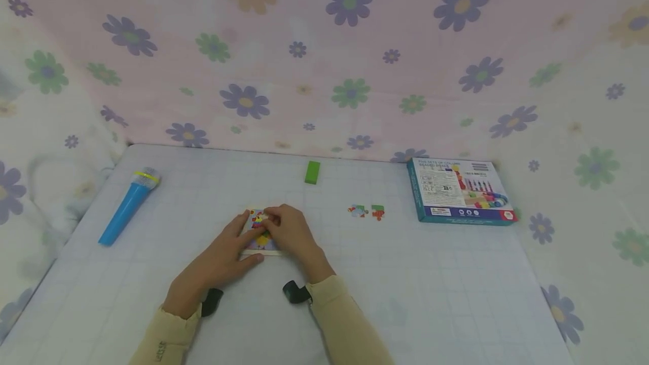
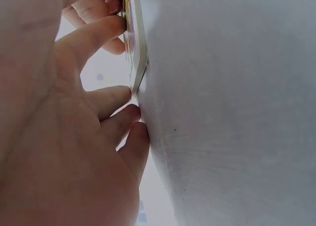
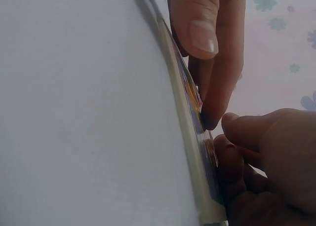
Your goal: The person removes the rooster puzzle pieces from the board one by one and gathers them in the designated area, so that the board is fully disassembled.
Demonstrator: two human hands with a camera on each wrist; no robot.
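Note:
A small jigsaw board (image 1: pixel 271 252) with a bright cartoon picture and a pale rim lies flat on the table, left of centre. My left hand (image 1: pixel 218 258) is spread over its left side, the index fingertip (image 3: pixel 211 121) down on the picture and the thumb near the front edge. From the right, my right hand (image 1: pixel 296 234) reaches over the board with fingers bent. Its thumb and fingertips pinch close at a small puzzle piece (image 3: pixel 212 150) on the picture, which they partly hide. To the right lie two loose puzzle pieces, one bluish (image 1: pixel 358 211), one red and green (image 1: pixel 378 212).
Behind the board is a green block (image 1: pixel 312 172). A blue toy microphone (image 1: pixel 124 213) lies at the left, and a flat bead-set box (image 1: pixel 461 191) at the back right. Flowered cloth (image 1: pixel 304 72) hangs along the table's back and sides.

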